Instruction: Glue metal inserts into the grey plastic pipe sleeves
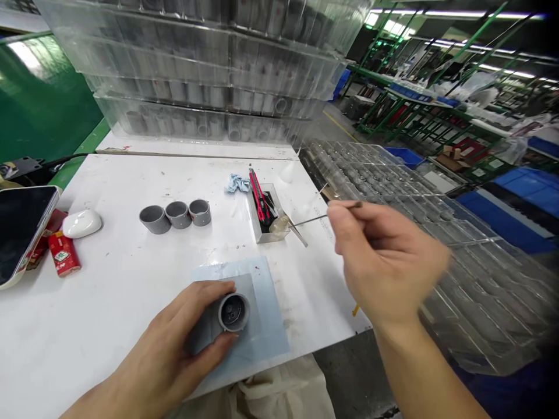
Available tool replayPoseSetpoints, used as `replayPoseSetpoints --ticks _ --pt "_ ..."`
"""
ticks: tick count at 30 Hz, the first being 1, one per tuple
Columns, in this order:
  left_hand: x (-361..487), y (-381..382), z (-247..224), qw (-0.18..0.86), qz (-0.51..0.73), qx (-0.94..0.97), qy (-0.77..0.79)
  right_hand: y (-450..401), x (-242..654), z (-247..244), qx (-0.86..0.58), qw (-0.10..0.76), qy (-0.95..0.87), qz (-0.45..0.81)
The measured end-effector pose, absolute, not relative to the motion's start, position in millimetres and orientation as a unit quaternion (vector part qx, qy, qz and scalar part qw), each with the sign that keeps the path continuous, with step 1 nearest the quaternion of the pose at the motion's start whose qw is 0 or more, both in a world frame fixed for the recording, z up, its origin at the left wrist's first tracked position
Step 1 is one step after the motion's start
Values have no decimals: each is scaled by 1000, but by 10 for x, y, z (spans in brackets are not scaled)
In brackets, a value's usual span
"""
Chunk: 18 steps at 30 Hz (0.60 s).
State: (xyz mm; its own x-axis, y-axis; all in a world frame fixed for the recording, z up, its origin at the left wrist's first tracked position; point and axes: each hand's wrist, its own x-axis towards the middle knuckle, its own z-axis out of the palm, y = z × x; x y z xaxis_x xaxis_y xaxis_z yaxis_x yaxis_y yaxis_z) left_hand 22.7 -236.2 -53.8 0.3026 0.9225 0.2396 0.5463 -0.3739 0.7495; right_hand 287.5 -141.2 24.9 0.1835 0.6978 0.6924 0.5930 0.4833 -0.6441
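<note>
Between the thumb and fingers of my left hand (174, 337) stands a short grey plastic cylinder (234, 312), its open top facing up and a dark part with small holes inside. It rests over a light blue sheet (273, 326) near the table's front edge. My right hand (384, 256) is raised to the right and pinches a thin metal rod (312, 219). The rod's far end reaches a yellowish translucent lump (279, 224) at the edge of a small box (264, 237); whether they touch I cannot tell. A red utility knife (259, 198) lies in that box.
Three grey cylinders (178, 215) stand in a row on the white table (122, 279). Stacked clear trays (196, 110) rise behind. At left are a phone (26, 227), white case (81, 223) and red packet (63, 254). Empty clear trays (480, 262) sit at right.
</note>
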Motion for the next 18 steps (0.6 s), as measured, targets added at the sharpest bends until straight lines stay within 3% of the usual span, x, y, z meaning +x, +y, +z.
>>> replayPoseSetpoints --ticks 5,10,18 --pt "130 -2298 -330 187 276 792 511 -1083 2840 133 -521 521 -674 48" --pt "43 -2333 -228 85 213 843 487 -993 2856 33 -544 421 -713 132" --pt "151 -2320 -166 64 196 858 471 -955 3186 -134 -637 420 -631 141"
